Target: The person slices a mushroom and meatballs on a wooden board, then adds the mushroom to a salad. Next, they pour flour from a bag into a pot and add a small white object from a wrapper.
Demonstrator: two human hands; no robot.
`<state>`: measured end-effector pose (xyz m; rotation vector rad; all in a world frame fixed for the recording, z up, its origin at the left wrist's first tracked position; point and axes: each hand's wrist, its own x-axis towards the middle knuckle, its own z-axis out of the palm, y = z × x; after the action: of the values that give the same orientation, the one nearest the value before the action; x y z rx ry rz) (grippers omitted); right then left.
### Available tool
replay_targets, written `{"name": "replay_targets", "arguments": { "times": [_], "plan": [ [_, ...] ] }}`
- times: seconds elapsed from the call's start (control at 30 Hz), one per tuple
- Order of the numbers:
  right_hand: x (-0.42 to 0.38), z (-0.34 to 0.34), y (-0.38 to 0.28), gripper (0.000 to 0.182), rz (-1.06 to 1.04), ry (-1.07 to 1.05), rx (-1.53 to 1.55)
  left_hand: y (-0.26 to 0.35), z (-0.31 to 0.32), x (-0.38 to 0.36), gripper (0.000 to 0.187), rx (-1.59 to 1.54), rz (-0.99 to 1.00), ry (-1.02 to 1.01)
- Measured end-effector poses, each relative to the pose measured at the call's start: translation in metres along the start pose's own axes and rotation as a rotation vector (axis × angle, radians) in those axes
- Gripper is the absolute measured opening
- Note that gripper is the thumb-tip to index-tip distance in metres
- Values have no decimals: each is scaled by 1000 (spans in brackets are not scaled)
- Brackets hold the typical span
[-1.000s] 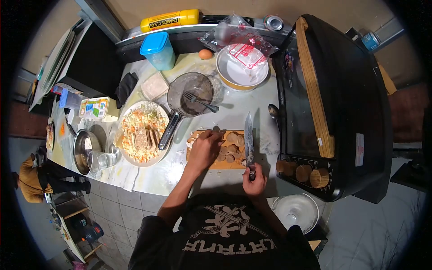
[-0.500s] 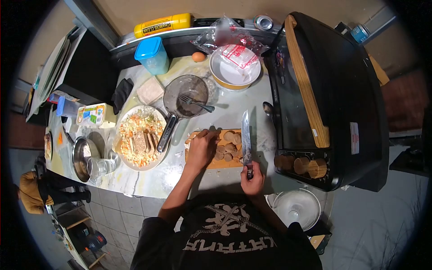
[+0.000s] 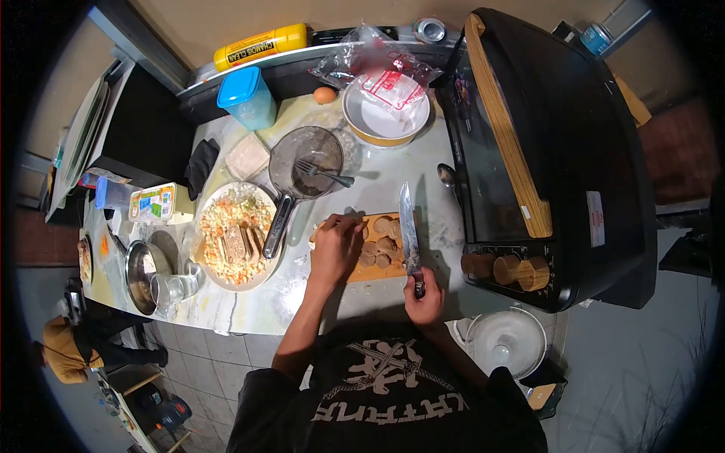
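Note:
In my right hand, fingers wrap round the dark handle of a large kitchen knife. Its smeared blade points away from me, along the right part of a wooden cutting board. Several brown round slices lie on the board, left of the blade. My left hand rests over the board's left end, its fingers bent and drawn together; what they pinch, if anything, is hidden. A plate of chopped vegetables with brown slices on top stands to the left of that hand.
Behind the board are a saucepan with a fork in it, and a round pan under a plastic bag. A black toaster oven fills the right side. A metal bowl and glass stand left.
The view has shifted slightly. Both hands keep nearly the same places, and the knife blade leans slightly more to the left.

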<state>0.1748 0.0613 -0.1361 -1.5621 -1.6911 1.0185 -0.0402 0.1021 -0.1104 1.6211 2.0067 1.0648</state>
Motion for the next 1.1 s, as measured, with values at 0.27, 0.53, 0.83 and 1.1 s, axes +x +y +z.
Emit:
{"name": "replay_targets", "arguments": {
  "times": [0.27, 0.53, 0.83, 1.1],
  "plan": [
    [2, 0, 1, 30, -2, 10, 28, 4, 5, -1, 18, -59, -6, -127],
    [3, -2, 5, 29, -3, -34, 22, -5, 11, -3, 30, 13, 2, -97],
    [3, -2, 2, 31, 70, -64, 17, 2, 2, -3, 34, -30, -23, -158],
    [0, 1, 4, 30, 59, -54, 28, 2, 1, -1, 33, -38, -2, -202]
  ]
}}
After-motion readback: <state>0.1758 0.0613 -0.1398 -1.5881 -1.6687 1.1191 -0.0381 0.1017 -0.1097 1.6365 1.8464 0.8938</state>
